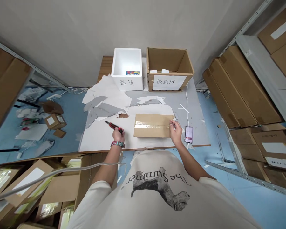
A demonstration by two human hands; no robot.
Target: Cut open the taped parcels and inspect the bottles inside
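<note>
My left hand (pixel 118 135) is closed around a red and black utility knife (pixel 113 126), held to the left of a cardboard box and pointing up and left. The closed cardboard box (pixel 152 131) lies flat near the table's front edge, with a strip of shiny clear tape (pixel 152 124) running along its top. At the box's right end is my right hand (pixel 176 131), its thumb and fingertips pinched together by the end of the tape. Whatever sits between those fingertips is too small to make out.
Behind the box stand a white foam bin (pixel 131 83) and an open labelled carton (pixel 152 86). A phone (pixel 189 134) with a white cable lies to the right. Torn paper covers the tabletop (pixel 102 136). Cartons fill shelves (pixel 248 86) at right and a large bin (pixel 85 171) at lower left.
</note>
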